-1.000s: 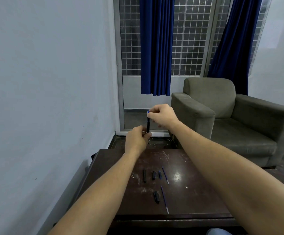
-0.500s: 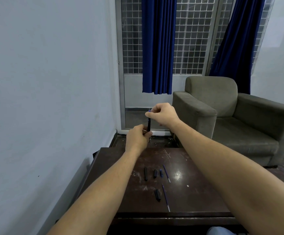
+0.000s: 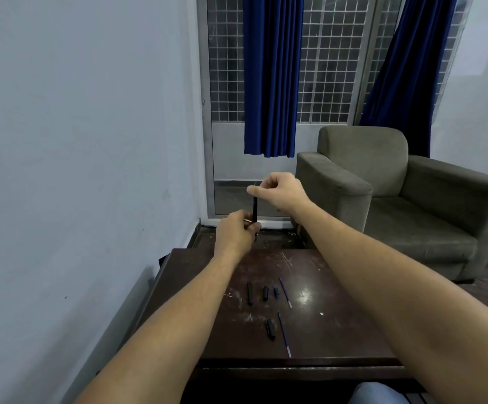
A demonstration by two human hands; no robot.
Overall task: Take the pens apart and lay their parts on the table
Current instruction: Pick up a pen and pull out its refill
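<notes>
Both hands' fingers pinch one upright pen [image 3: 254, 209], left hand [image 3: 235, 234] low, right hand [image 3: 282, 190] high.

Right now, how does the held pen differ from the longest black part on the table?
The pen stands nearly upright in the air, the left hand gripping its lower end, the right hand its top; the black part lies flat on the table, untouched. The pen shows blue at its top; the black part none. Both are slim and dark.
</notes>
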